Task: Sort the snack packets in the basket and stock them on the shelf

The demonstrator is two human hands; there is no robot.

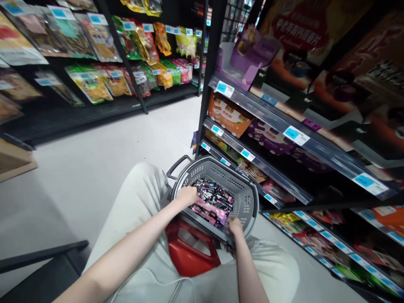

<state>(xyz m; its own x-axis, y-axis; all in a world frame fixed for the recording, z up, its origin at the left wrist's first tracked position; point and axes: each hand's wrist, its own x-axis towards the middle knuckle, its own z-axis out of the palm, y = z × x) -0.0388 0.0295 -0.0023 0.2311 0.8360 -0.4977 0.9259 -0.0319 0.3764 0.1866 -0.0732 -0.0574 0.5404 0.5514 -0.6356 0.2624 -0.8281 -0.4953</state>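
Observation:
A grey plastic shopping basket [243,185] sits tipped in front of my knees, partly filled with several small black and pink snack packets [214,200]. My left hand [187,195] reaches into the basket's near left side with fingers curled onto the packets. My right hand [235,227] is closed on the basket's near rim at its right. A red basket [189,250] lies under the grey one, between my legs.
Black store shelves [303,147] with blue price tags and boxed goods stand close on the right. Racks of hanging snack bags [104,80] line the far left across a pale floor aisle. A dark bar [44,254] crosses the lower left corner.

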